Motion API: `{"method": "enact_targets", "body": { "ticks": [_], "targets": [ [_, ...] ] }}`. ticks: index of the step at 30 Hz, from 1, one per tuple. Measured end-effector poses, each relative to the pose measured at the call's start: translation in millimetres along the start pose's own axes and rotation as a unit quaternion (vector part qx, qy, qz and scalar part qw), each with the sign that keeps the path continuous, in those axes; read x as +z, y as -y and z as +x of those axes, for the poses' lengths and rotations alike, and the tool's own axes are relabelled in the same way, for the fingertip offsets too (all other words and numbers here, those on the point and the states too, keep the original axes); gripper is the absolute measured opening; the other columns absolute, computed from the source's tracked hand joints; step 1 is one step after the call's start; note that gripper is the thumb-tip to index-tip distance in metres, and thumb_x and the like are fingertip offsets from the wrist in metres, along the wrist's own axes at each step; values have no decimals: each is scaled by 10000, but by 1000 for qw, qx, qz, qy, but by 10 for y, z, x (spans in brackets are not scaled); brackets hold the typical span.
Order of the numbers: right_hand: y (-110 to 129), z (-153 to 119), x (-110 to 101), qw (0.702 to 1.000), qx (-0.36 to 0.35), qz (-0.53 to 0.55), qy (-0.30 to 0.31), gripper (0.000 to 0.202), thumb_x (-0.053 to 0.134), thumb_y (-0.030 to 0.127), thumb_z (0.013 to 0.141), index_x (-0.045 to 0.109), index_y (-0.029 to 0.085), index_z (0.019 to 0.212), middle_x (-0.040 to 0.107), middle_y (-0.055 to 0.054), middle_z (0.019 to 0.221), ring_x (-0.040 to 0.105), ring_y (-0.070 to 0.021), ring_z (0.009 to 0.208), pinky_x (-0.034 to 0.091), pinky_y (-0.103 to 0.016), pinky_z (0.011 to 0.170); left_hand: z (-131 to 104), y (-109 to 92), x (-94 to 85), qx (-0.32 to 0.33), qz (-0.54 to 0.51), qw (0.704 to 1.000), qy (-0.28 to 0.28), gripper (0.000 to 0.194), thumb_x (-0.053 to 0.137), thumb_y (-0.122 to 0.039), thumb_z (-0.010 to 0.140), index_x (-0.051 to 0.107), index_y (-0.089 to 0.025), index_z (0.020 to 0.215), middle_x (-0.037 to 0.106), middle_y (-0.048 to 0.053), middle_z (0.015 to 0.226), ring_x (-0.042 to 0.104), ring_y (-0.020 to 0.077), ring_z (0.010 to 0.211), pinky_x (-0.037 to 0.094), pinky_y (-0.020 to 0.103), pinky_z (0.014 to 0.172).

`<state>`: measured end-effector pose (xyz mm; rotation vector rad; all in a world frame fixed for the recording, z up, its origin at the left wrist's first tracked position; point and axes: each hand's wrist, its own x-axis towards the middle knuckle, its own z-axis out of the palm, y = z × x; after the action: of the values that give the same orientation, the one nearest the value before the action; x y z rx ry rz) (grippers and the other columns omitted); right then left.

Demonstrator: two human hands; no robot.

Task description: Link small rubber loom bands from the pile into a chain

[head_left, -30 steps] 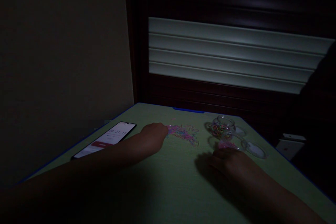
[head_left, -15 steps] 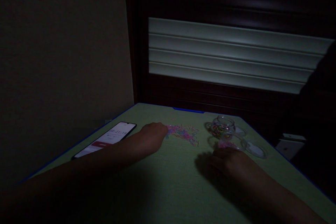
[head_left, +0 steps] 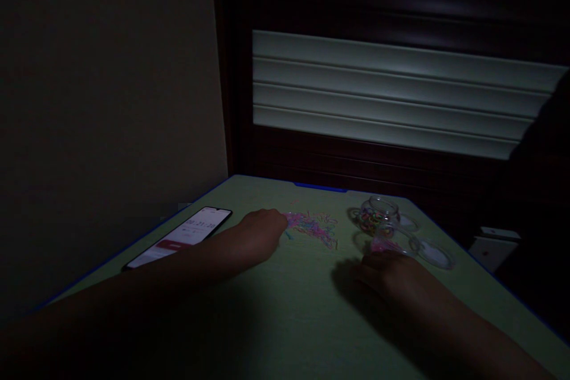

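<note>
Worktop: pale green with blue edges (head_left: 303, 314), bearing everything below.
Left hand: curled, knuckles up (head_left: 262, 231), at the left end of the loose pile; fingertips hidden, so a pinch cannot be told.
Right hand: fingers bent together (head_left: 388, 273) at the near jar; its grip is unclear.
Phone: lit, lying left of the left hand (head_left: 193, 227).
Far jar: open, upright, holding multicoloured bits (head_left: 378, 217).
Near jar: clear (head_left: 403, 240), pink bits inside.
Loose pile: thin coloured loops (head_left: 312, 229) between the hands.
</note>
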<state>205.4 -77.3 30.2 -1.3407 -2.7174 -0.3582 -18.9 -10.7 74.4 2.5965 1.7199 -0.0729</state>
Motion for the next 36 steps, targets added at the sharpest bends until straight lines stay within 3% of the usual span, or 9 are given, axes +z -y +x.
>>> {"method": "enact_targets", "body": {
  "ticks": [4,9,18,36],
  "targets": [
    [-3,1,16,1000,2,-6,-17,156,454,143,824,589,188,759,604,-23,689,549,-128,609,365,-258,577,23,15,8,1,-7,1000,10,197,402,-143,801,598,-128,799,619,109,805,577,177,693,425,259,609],
    [2,5,17,1000,2,-6,-15,161,448,150,828,585,191,752,608,-26,693,550,-128,611,370,-257,573,55,64,56,39,-13,999,-15,211,388,-178,818,592,-130,799,610,119,815,573,198,699,418,289,602],
    [7,0,4,1000,3,-10,-16,132,462,123,807,562,188,753,600,-15,698,536,-117,583,364,-249,552,71,92,86,46,-29,998,-34,247,362,-210,826,589,-138,761,602,99,761,560,183,647,399,281,566],
    [20,8,-31,1000,2,-20,-10,138,474,156,828,580,189,746,615,-21,692,549,-122,594,375,-250,564,115,114,132,50,-54,996,-55,290,350,-279,860,611,-153,844,614,100,835,562,192,735,402,301,660]
  ]
}}
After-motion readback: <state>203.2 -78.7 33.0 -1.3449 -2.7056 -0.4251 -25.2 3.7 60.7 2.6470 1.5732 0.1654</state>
